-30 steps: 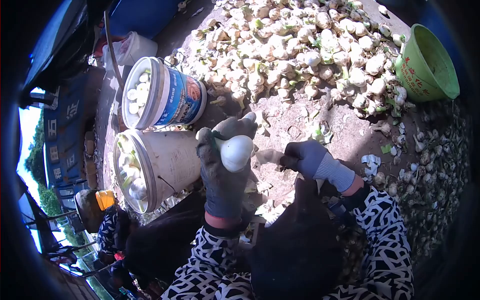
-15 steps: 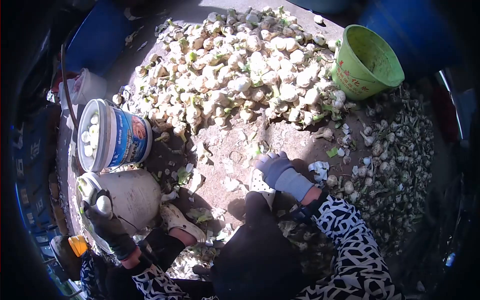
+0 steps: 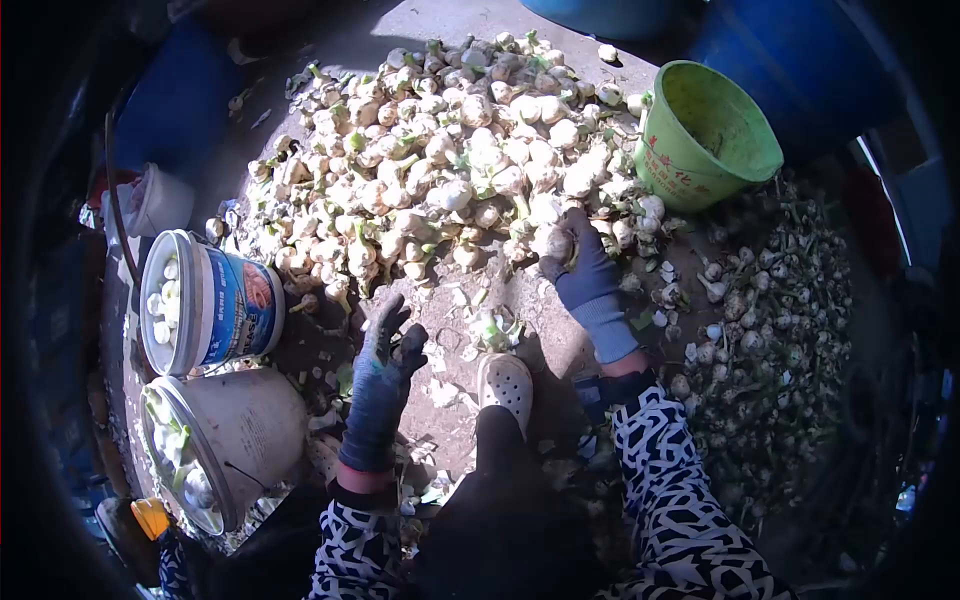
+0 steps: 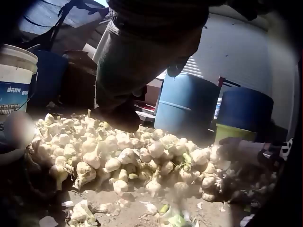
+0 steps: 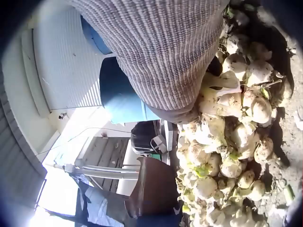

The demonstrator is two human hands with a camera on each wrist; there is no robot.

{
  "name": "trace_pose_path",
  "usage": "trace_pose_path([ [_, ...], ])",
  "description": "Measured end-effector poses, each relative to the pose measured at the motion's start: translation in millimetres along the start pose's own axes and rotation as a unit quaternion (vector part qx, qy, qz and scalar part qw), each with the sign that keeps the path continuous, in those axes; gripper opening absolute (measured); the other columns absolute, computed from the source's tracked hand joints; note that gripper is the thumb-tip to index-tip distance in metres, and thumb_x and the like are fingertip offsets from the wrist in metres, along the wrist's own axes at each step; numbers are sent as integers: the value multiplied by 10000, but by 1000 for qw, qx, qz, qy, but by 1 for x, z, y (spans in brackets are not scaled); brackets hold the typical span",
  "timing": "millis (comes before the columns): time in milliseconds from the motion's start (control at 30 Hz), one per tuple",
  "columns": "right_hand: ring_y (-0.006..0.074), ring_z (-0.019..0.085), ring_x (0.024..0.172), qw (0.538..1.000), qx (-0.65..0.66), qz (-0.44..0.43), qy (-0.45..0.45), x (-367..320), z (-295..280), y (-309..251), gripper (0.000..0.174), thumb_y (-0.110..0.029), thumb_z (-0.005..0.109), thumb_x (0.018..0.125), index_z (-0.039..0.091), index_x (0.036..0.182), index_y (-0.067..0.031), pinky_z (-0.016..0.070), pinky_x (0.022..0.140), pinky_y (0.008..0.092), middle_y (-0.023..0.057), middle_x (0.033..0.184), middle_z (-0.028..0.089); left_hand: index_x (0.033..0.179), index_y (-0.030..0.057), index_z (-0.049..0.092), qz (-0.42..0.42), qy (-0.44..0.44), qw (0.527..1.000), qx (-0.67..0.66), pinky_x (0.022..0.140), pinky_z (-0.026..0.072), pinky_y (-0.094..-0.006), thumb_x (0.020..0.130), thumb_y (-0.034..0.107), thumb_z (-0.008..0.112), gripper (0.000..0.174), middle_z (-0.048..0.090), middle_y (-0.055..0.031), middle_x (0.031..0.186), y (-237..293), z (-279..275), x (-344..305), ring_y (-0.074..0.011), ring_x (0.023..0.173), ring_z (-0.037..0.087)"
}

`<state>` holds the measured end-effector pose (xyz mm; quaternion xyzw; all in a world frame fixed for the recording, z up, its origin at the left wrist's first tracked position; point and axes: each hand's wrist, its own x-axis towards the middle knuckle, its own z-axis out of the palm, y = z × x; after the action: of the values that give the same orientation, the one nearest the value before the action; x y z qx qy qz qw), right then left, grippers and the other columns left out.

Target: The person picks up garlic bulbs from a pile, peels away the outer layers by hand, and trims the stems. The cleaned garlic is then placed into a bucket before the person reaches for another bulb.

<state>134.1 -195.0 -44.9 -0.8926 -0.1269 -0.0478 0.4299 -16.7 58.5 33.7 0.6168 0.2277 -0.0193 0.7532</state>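
My left hand (image 3: pixel 382 385), in a dark grey glove, hovers over the ground left of the shoe, its fingers spread with nothing between them. At the near right edge of the garlic heap (image 3: pixel 440 150), my gloved right hand (image 3: pixel 590 275) grips a garlic bulb (image 3: pixel 553 243) between thumb and fingers. In the right wrist view, the ribbed glove cuff (image 5: pixel 161 52) fills the top and hides most of the fingers. Dirty bulbs with stems and roots lie close around that hand. The left wrist view shows the left glove (image 4: pixel 137 61) dark above the heap.
A blue-labelled bucket (image 3: pixel 240 305) and a white bucket (image 3: pixel 250 420), both holding garlic, lie tilted at left. A green bucket (image 3: pixel 665 165) leans at the heap's right. Smaller bulbs (image 3: pixel 760 310) cover the right side. A clog (image 3: pixel 505 388) stands amid peels.
The left hand carried a white peeled bulb to the white bucket, let it go and came back toward the middle. The right hand moved forward to the heap and took a bulb.
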Motion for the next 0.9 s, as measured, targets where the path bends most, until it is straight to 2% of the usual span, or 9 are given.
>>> trace_pose_path([
  [100,337,594,1031,983,20,-161,-89,-60,16,-85,676,-150,726,753,424,1355,-98,479,907,385,170,1176,579,1355,32,401,-2,-143,988,-58,869,517,-341,930,270,599,526,581,-107,1192,-34,48,19,-190,1020,612],
  [133,337,594,1031,982,26,-159,-94,-64,9,-92,676,-150,726,753,424,1355,-98,479,907,385,170,1176,579,1358,39,390,-37,-129,982,-132,877,503,-310,874,-3,595,528,504,-119,1260,-34,46,14,-187,1048,583],
  [233,184,598,947,957,291,-5,-10,-79,-2,-88,501,-124,694,824,491,1271,-28,499,843,304,131,1157,578,1351,37,393,9,-146,969,-201,904,492,-314,835,-69,601,567,485,-120,1273,-25,28,-1,-187,1053,575],
  [367,71,588,811,813,521,158,-209,-78,14,-78,327,-223,649,907,582,1148,-12,489,711,205,32,895,631,1367,38,373,183,-92,973,102,959,452,-335,812,52,698,644,495,-137,1264,-18,31,-19,-224,1105,563],
  [500,45,557,645,893,404,134,-147,-79,29,-109,160,-186,652,906,662,953,-33,455,560,219,-12,727,627,1392,20,328,281,-33,904,322,953,449,-365,787,185,754,758,549,-175,1212,-10,26,-26,-273,1123,565],
  [633,45,559,638,921,359,47,-147,-79,28,-112,126,-153,631,914,667,918,-32,450,548,223,-5,707,631,1418,8,270,164,-117,975,90,862,484,-326,902,289,641,694,559,-122,1094,-4,14,-27,-176,976,588],
  [767,76,602,690,858,415,169,-250,-72,16,-115,129,-120,612,916,666,967,-14,490,592,244,33,777,665,1412,-9,272,-50,-177,980,-81,788,509,-310,865,273,693,746,588,-91,989,9,5,-29,-180,832,611],
  [800,81,613,732,845,443,144,-263,-70,16,-116,152,-124,619,912,664,997,-6,502,629,244,42,815,674,1364,3,369,163,-120,932,302,786,521,-325,759,180,774,750,616,-129,982,-15,-5,-19,-230,815,636],
  [900,90,626,832,846,439,102,-286,-71,18,-118,224,-146,628,908,655,1061,15,517,730,241,55,908,687,1218,35,545,177,-66,892,411,912,453,-376,687,135,787,592,614,-120,1099,-13,-20,-19,-295,1000,591],
])
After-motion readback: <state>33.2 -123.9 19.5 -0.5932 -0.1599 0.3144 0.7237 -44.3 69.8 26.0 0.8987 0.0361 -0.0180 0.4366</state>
